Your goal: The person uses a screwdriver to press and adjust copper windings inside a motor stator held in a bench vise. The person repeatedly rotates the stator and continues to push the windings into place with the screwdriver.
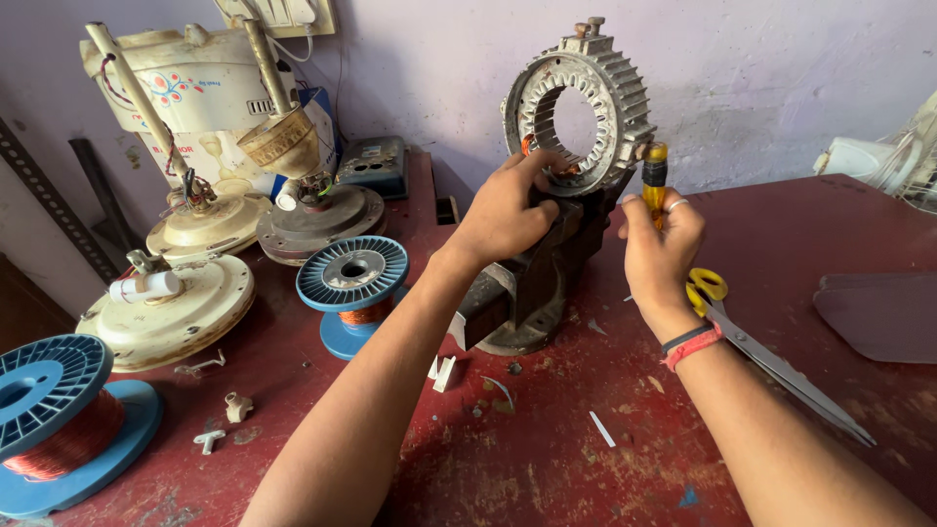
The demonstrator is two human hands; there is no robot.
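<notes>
A grey metal stator ring (625,93) with slotted inner teeth stands upright, clamped in a dark bench vise (532,283) on the red table (586,459). My left hand (508,210) grips the ring's lower left edge, thumb and fingers reaching into its opening. Just right of the ring, my right hand (659,244) is closed around a screwdriver with a yellow and black handle (655,176), held upright against the ring's right side. Its tip is hidden by my hand.
Long scissors with yellow handles (761,356) lie right of my right wrist. Two blue spools of copper wire (353,283) (59,420) sit to the left, beside cream ceiling fan motors (166,312) (210,220) and a brown one (317,220). Small scraps litter the table.
</notes>
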